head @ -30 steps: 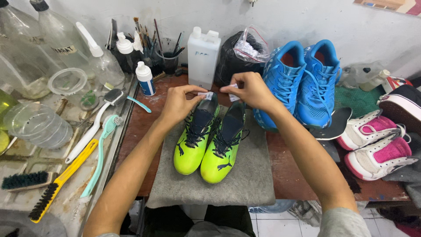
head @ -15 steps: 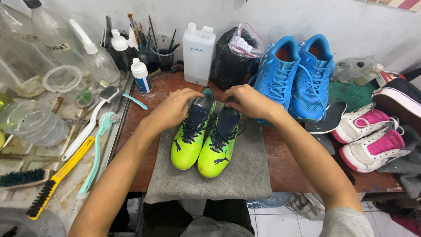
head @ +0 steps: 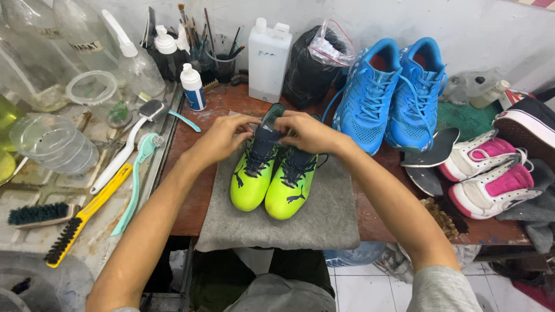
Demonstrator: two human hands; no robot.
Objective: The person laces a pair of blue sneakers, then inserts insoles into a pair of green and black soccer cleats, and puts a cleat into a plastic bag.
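Your left hand [head: 222, 138] and right hand [head: 306, 132] both pinched the tongue of the left neon-yellow shoe [head: 254, 167], whose toe pointed toward you.

Both bare forearms are reaching forward from the bottom edge and angling inward, so the hands are meeting near the middle. The left hand [head: 222, 138] is lying palm down, wrist straight, its fingers curling in and pinching at the tips. The right hand [head: 309, 132] is sitting just beside it, knuckles up, fingers bending down and gripping, thumb tucked toward the left hand's fingertips. The two sets of fingertips are almost touching. Both elbows are bending slightly outward.
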